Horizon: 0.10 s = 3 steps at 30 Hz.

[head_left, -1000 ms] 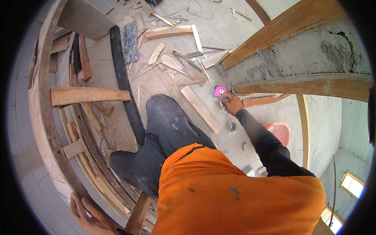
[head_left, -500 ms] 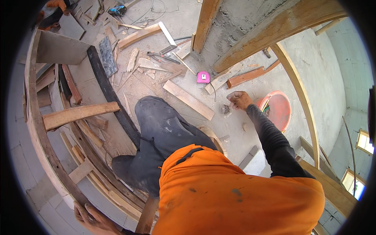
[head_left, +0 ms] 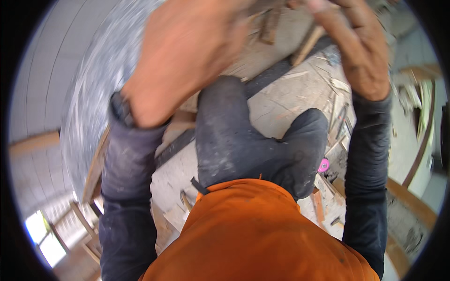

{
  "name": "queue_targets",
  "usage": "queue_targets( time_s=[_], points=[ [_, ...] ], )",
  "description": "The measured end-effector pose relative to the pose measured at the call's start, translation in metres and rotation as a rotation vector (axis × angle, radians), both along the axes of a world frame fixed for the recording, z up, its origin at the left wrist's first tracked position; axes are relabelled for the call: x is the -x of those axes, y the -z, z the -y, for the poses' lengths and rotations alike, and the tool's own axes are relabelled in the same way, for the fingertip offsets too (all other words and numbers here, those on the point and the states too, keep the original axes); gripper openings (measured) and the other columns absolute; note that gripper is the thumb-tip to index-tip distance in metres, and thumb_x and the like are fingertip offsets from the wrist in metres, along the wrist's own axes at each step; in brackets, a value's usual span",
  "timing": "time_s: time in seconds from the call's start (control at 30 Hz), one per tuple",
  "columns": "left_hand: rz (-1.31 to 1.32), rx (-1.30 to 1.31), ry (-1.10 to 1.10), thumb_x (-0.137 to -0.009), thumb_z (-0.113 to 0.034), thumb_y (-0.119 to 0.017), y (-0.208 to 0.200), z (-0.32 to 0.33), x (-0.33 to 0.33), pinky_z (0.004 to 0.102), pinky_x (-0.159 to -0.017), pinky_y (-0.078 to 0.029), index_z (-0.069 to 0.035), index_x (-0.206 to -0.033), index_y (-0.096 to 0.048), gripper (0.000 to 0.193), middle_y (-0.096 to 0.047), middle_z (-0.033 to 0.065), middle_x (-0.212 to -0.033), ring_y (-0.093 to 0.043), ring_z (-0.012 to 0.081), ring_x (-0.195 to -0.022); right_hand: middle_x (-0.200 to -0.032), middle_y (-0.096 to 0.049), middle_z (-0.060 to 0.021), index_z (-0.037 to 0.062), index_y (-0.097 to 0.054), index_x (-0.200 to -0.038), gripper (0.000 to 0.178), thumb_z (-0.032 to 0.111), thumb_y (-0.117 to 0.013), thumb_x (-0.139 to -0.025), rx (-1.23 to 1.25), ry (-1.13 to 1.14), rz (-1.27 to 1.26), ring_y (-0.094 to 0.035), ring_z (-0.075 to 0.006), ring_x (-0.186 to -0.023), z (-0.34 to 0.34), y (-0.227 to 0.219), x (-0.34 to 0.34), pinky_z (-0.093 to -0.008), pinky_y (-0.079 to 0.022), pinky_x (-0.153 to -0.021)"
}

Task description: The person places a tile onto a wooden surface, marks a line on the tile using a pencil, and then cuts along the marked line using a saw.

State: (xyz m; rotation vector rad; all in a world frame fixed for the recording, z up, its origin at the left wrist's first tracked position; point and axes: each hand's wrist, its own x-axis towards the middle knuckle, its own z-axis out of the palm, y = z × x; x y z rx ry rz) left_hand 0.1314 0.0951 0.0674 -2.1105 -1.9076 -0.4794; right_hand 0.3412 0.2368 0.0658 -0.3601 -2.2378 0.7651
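Note:
My left hand (head_left: 192, 51) is raised large at the upper edge, smeared by motion, and its fingers cannot be made out. To the right, my right hand (head_left: 361, 47) is raised too, with its fingers bent and partly cut off by the upper edge. What those fingers hold, if anything, is hidden. A dark blurred edge shows between the two hands at the very top; its kind is unclear. Beneath the hands, a dark beam (head_left: 272, 75) and a short wooden crosspiece (head_left: 307, 44) lie just beyond my knees.
Right of my knee, a pink tape measure (head_left: 324, 165) lies on the floor near a reddish wood strip (head_left: 318, 206). Wood scraps and splinters surround it. At the left stands a blurred, curved grey sheet surface (head_left: 101, 84). A curved wooden member (head_left: 412, 203) crosses the right side.
My view has swung round to the right. The left hand has left the wooden frame and the right hand has come up from the floor; both are now raised ahead of me.

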Motion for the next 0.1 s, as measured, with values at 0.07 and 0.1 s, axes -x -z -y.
queue_targets(
  time_s=[0.07,0.1],
  points=[
    [0.029,-0.039,0.126,-0.094,-0.018,-0.073,0.027,-0.015,0.015,0.0373,-0.097,-0.056,-0.013,-0.139,-0.064,0.046,-0.070,0.0132,-0.118,-0.070,0.0251,-0.105,-0.119,-0.067,-0.0141,0.0026,-0.065,-0.112,0.023,0.024,-0.059,-0.107,-0.145,-0.004,0.065,-0.065,-0.0262,-0.123,-0.006,-0.003,0.016,-0.0364,-0.049,-0.102],
    [0.027,-0.027,0.060,-0.094,-0.018,-0.073,0.033,0.007,0.032,0.0373,-0.097,-0.056,-0.013,-0.139,-0.064,0.046,-0.070,0.0132,-0.118,-0.070,0.0251,-0.105,-0.134,-0.070,-0.0177,0.0043,-0.071,-0.122,0.032,0.031,-0.062,-0.107,-0.220,-0.018,0.155,-0.069,-0.0213,-0.112,-0.032,0.020,0.028,-0.0319,-0.052,-0.097]
  ],
)
